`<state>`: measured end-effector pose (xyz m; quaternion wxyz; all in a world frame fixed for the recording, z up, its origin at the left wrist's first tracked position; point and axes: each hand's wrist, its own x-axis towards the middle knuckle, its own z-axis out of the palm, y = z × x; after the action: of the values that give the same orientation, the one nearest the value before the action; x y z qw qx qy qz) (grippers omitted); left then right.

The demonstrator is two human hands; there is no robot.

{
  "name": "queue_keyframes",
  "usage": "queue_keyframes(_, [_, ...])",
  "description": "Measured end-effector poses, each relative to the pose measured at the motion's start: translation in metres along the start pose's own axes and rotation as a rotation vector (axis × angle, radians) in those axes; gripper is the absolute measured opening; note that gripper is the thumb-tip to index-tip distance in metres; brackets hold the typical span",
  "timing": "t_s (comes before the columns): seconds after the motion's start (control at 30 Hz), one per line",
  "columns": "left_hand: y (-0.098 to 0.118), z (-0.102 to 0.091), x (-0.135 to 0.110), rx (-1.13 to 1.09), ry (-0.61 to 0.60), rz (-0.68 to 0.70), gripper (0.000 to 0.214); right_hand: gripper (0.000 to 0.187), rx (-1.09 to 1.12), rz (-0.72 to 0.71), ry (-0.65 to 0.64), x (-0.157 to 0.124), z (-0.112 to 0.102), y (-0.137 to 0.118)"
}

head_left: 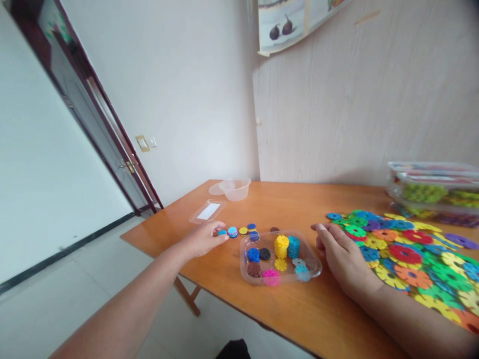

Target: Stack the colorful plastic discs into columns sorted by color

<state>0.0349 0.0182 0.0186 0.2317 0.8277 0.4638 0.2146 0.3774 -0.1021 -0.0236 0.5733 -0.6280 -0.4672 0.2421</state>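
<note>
My left hand (205, 238) lies on the wooden table (299, 309), its fingertips pinched on a small blue disc (222, 233). Beside it lie a few more small discs (243, 230). A clear plastic tray (313, 273) sits between my hands, holding short stacks of yellow (281, 246) and teal discs (294, 246) plus loose blue, black, brown and pink ones. My right hand (340, 257) rests on the table to the right of the tray, fingers loosely curled, with nothing visible in it. It touches the edge of a wide spread of colourful flower-shaped discs (407, 254).
A clear lid (207, 211) and a clear round tub (235, 189) stand at the far left of the table. Stacked clear boxes of discs (434, 192) sit at the back right. A wall runs behind the table; a dark door (93, 124) stands at left.
</note>
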Motion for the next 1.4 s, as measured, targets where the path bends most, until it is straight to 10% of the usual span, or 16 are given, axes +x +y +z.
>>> queue_keyframes(1.4, [0.005, -0.015, 0.006, 0.127, -0.047, -0.067, 0.029, 0.038, 0.064, -0.058, -0.072, -0.001, 0.006, -0.004])
